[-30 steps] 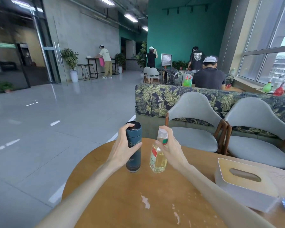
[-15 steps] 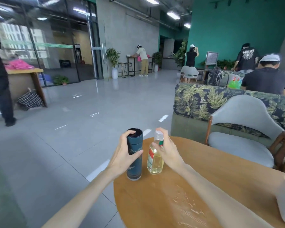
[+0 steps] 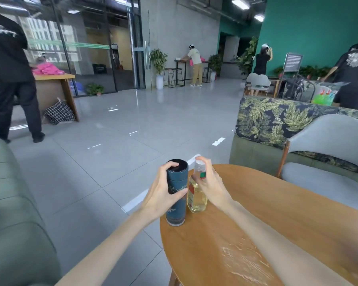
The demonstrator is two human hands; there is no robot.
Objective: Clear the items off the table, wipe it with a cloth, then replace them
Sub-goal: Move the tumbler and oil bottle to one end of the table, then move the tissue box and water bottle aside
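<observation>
Left hand (image 3: 163, 195) wraps the teal flask (image 3: 176, 193), right hand (image 3: 212, 183) grips the oil bottle (image 3: 196, 196), both touching at the table's (image 3: 298, 219) left edge, so one knock tips either floorward.

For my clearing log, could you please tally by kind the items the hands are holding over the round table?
Dark teal flask, gripped by the left hand: 1
Clear bottle of yellow liquid, gripped by the right hand: 1
Total: 2
</observation>
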